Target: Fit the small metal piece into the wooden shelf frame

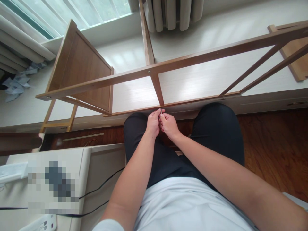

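A wooden frame (pixel 185 62) of long rails and cross bars lies on its side before me, on a pale ledge. At its near rail, below the middle cross bar (pixel 157 88), my two hands meet. My right hand (pixel 169 124) is closed in a pinch on a thin metal rod (pixel 161 110), which looks like a hex key. My left hand (pixel 153 122) is closed too, its thumb and finger at the same rod. The rod's tip points to the near rail; its lower part is hidden by my fingers. A bolt head (pixel 149 71) shows in the upper rail.
A wooden panel (pixel 84 64) stands at the frame's left end; another board (pixel 297 57) lies at the right. Curtains (pixel 174 14) hang behind the pale ledge (pixel 204 77). At lower left is a white cabinet top (pixel 83 179) with black cables (pixel 103 186) and a power strip (pixel 40 223).
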The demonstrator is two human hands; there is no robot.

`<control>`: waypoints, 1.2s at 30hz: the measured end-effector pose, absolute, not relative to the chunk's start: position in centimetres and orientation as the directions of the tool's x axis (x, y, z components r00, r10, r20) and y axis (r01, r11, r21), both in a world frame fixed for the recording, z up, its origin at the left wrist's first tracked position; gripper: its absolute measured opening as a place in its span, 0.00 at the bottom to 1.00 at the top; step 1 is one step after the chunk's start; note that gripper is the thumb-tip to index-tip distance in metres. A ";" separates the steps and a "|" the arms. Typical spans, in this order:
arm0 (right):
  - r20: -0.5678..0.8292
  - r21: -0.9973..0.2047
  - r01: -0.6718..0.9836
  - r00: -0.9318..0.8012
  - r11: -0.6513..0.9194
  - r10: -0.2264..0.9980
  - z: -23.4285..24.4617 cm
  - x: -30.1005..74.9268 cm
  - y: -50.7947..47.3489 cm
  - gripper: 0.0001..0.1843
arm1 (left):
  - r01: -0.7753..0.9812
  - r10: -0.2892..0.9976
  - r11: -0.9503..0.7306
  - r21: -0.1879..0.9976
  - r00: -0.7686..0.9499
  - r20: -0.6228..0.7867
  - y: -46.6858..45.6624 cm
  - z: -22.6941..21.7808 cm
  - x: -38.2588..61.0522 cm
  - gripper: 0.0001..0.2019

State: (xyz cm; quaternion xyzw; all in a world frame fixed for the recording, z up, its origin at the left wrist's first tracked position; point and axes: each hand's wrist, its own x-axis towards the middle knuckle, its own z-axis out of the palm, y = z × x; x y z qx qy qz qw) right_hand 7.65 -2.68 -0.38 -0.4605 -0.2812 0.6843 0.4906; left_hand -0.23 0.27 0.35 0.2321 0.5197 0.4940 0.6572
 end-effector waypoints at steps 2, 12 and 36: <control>-0.305 -0.908 -0.306 0.015 -0.286 0.952 0.0 8.2 -2.6 0.22 | -0.431 0.893 0.401 0.808 -0.012 -0.450 0.3 0.2 -0.2 0.10; -0.172 -0.984 0.032 0.120 -0.177 0.978 -0.7 7.5 -2.2 0.23 | -0.449 0.874 0.445 0.775 0.028 -0.486 0.3 0.5 -0.3 0.14; -0.128 -0.921 0.355 0.112 -0.160 0.985 0.9 8.9 -1.4 0.20 | -0.473 0.870 0.443 0.761 0.021 -0.493 0.6 -0.6 -0.6 0.13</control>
